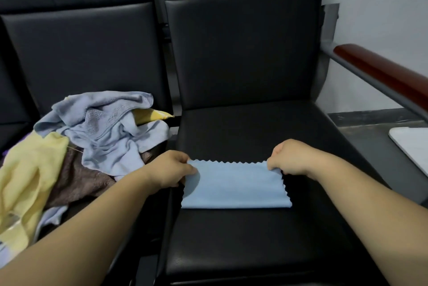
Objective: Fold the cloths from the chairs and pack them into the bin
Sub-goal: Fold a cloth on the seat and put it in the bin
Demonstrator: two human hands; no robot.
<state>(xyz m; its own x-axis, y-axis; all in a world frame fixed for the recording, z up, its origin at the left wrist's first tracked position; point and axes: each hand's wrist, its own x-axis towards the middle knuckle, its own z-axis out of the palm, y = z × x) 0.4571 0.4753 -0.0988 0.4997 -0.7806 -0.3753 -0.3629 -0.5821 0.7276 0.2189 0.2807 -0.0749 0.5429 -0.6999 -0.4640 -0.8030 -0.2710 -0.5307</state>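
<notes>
- The light blue cloth [236, 186] with zigzag edges lies on the seat of the right black chair [254, 128], near its front. It looks folded once into a long rectangle.
- The left hand [172, 168] has its fingers curled and pinches the far left corner of the cloth. The right hand [289, 158] pinches the far right corner in the same way. Neither hand holds anything else.
- The cloth looks thin and smooth, and the seat looks slippery. If the far edge is pulled toward the body too fast, the whole cloth may slide instead of folding, and the edges will not meet.
- Each pinch may catch only the top layer. In that case the lower layer would not follow and the fold would open.
- At the right side one layer sticks out a little. I think another fold over it would make the mismatch worse.
- The pile of unfolded cloths [92, 142] on the left chair lies just beside the left forearm. A wide elbow movement could drag the brown towel [78, 179] off the seat.
- The bin is not clearly visible. A white object [412, 146] at the right edge may be part of it, but I cannot tell.
</notes>
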